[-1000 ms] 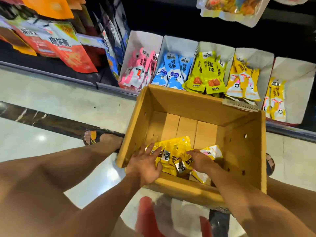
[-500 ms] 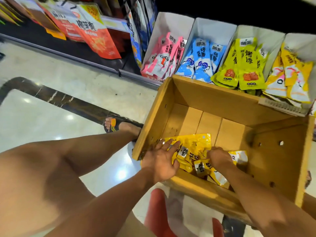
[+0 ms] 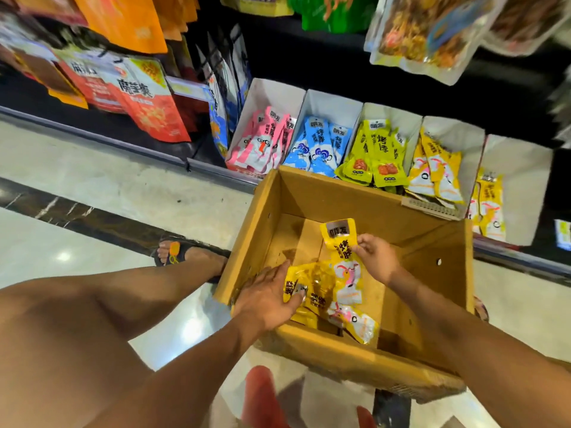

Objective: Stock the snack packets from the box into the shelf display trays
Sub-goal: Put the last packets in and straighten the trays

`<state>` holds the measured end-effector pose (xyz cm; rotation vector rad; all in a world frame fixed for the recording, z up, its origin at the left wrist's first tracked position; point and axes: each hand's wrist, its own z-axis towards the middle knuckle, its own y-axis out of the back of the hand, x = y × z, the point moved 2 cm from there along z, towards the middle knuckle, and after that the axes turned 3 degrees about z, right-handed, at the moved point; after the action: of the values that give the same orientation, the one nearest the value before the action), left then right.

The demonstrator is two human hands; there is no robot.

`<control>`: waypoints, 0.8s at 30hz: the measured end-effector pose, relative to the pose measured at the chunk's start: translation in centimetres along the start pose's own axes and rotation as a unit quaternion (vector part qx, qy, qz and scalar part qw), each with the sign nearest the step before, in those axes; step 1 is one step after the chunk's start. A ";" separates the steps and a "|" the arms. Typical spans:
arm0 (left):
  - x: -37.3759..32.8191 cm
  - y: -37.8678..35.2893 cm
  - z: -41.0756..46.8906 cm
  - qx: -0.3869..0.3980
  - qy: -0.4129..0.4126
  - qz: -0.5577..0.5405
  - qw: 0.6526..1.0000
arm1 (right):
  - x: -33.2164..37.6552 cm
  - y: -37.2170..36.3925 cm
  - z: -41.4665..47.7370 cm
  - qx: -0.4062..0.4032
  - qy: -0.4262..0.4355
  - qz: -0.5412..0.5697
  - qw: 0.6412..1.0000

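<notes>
below, an open cardboard box (image 3: 355, 196) is seen just in front of a low shelf (image 3: 216, 166). a small pile (image 3: 321, 285) of snacks in yellow wrappers is left at the near side of the box bottom. the left hand (image 3: 265, 301) is laid on the pile's left edge, with fingers stretched flat and the thumb pressed onto the top wrappers; nothing is clasped by it. the right hand (image 3: 377, 257) is held over the pile, and one packet (image 3: 338, 236) is pinched between its thumb and fingertips and raised upright. whether the packet's lower end is clear of the pile cannot be told.

behind the box, five white trays (image 3: 335, 103) are lined up side by side on the shelf. pink packets (image 3: 262, 143) are stood in the leftmost, then blue packets (image 3: 318, 143), then lime packets (image 3: 378, 149); yellow packets (image 3: 432, 168) are held in the two on the right. large red bags (image 3: 145, 100) are stacked on the shelf to the left. a sandalled foot (image 3: 185, 251) is planted on the pale floor (image 3: 92, 168), left of the box.
</notes>
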<state>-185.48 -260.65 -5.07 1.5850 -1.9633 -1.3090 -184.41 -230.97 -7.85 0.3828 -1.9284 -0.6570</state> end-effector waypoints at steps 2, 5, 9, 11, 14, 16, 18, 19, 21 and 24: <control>0.2 0.0 0.2 -0.011 0.019 -0.039 0.999 | 2.6 0.3 -0.3 -0.017 -0.017 0.078 0.997; 0.2 0.2 0.1 -0.045 0.028 -0.072 0.996 | 6.4 -0.4 -1.3 -0.023 -0.043 0.195 0.980; 0.0 0.8 -0.4 -0.082 0.025 -0.090 0.992 | 10.1 -2.7 -2.6 0.005 -0.068 0.271 0.960; -0.2 1.2 -0.8 -0.103 0.025 -0.103 0.989 | 11.4 -3.8 -3.1 0.021 -0.077 0.299 0.951; -0.3 1.5 -1.3 -0.115 0.030 -0.107 0.987 | 12.2 -4.9 -2.9 0.021 -0.085 0.316 0.945; -0.2 1.4 -1.3 -0.120 0.033 -0.100 0.987 | 12.3 -5.1 -2.8 0.021 -0.088 0.320 0.943; -0.2 1.4 -1.1 -0.119 0.033 -0.091 0.988 | 12.1 -5.1 -2.6 0.030 -0.096 0.324 0.941; -0.2 1.4 -1.1 -0.121 0.032 -0.089 0.988 | 11.9 -5.1 -2.5 0.036 -0.101 0.326 0.939; -0.3 1.3 -1.1 -0.129 0.032 -0.081 0.988 | 11.4 -5.0 -2.4 0.044 -0.109 0.326 0.938; -0.4 1.3 -1.2 -0.152 0.038 -0.063 0.986 | 10.2 -4.6 -2.5 0.040 -0.124 0.320 0.939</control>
<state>-185.37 -260.89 -3.28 1.6018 -1.5521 -1.4904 -186.67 -240.78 -2.38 -0.2958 -2.1566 -0.1981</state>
